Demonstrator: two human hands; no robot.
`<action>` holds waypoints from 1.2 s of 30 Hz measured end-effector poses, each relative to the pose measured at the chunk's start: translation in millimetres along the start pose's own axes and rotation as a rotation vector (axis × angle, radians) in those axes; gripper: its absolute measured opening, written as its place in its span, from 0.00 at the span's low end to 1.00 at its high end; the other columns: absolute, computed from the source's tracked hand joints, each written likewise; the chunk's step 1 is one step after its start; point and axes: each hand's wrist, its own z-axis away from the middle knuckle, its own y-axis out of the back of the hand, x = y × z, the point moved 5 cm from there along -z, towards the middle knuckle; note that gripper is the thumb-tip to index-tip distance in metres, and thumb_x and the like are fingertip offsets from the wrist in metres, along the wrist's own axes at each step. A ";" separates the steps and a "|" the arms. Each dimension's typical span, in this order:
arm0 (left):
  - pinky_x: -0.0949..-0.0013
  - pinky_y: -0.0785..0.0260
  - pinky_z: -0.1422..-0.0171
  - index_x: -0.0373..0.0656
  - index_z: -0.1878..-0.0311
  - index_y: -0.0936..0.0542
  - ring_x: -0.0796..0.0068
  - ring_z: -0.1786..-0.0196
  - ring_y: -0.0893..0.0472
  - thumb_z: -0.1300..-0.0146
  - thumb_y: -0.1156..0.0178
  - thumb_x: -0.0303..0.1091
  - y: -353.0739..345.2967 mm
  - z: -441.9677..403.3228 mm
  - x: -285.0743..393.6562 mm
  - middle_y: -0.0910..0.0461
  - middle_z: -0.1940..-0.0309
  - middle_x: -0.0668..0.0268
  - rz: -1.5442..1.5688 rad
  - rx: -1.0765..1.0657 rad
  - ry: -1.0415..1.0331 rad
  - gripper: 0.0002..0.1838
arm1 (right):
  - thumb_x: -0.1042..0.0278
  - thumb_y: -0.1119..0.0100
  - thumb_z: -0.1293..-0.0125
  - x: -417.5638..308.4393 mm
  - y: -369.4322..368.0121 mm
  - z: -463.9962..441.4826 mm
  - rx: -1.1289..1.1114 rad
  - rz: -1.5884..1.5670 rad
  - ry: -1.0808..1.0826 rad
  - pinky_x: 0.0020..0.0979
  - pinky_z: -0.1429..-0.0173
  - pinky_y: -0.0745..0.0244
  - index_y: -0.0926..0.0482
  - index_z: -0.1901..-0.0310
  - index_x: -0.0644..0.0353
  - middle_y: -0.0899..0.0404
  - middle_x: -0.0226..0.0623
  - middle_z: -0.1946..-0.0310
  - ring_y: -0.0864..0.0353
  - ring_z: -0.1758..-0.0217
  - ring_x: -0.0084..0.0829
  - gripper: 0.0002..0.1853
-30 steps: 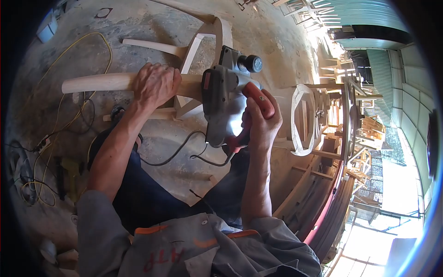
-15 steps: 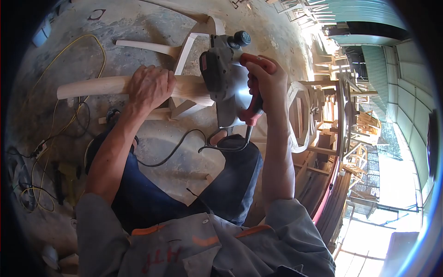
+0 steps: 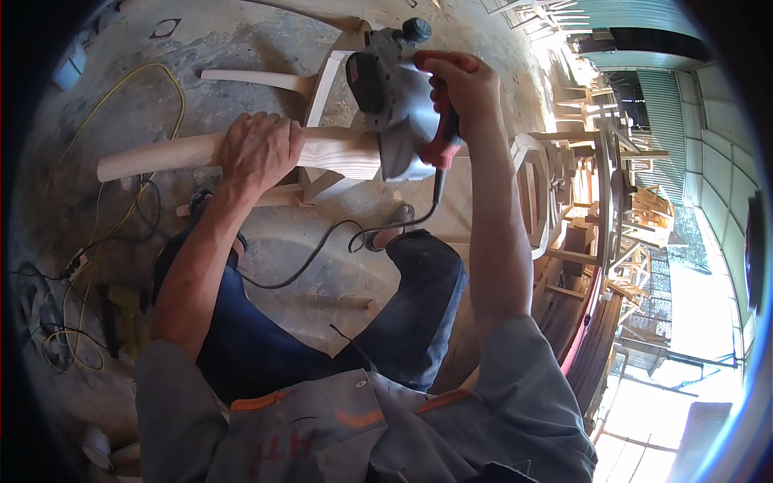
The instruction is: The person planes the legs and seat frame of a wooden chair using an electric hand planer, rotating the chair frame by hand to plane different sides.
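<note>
My left hand (image 3: 259, 150) is closed around a pale, slightly curved wooden chair leg (image 3: 161, 154). The leg stretches from the left toward the middle of the view, its striped grain (image 3: 342, 153) showing right of my fingers. In my right hand (image 3: 471, 88) I grip the red handle of an electric planer (image 3: 394, 88), which has a black side cover and a dark front knob. The planer is at the leg's right end, its lower part next to the wood; whether they touch I cannot tell. A black power cord (image 3: 322, 241) runs from the handle across the floor.
A wooden chair frame (image 3: 322, 88) lies on the concrete floor behind the leg. A yellow cable (image 3: 173, 80) and dark tools sit at the left. Several wooden frames (image 3: 596, 193) are stacked at the right. My knees are bent below the work.
My right hand has moved the planer up and slightly right, uncovering more of the leg's right end. My left hand stays almost where it was on the wood.
</note>
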 end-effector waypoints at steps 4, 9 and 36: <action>0.58 0.26 0.57 0.44 0.75 0.17 0.60 0.69 0.15 0.31 0.43 0.39 1.4 1.0 1.4 0.15 0.76 0.60 0.012 0.022 -0.006 0.17 | 0.70 0.29 0.38 11.5 -12.3 -88.5 -0.068 0.030 -0.025 0.31 0.74 0.23 0.11 0.62 0.63 0.18 0.33 0.76 0.20 0.77 0.26 0.06; 0.54 0.26 0.54 0.42 0.73 0.18 0.57 0.67 0.16 0.29 0.46 0.38 -3.0 -0.7 -3.1 0.15 0.72 0.57 -0.011 -0.023 0.028 0.17 | 0.67 0.29 0.38 16.5 -32.3 -183.8 -0.227 0.138 -0.076 0.35 0.71 0.22 0.11 0.62 0.63 0.18 0.34 0.75 0.20 0.75 0.28 0.08; 0.56 0.26 0.54 0.42 0.76 0.18 0.57 0.67 0.14 0.32 0.44 0.36 3.9 -3.1 -0.4 0.14 0.74 0.57 0.025 0.021 -0.012 0.16 | 0.71 0.29 0.37 57.2 21.3 114.7 0.177 -0.124 -0.031 0.25 0.77 0.25 0.23 0.38 0.69 0.18 0.33 0.72 0.22 0.78 0.20 0.27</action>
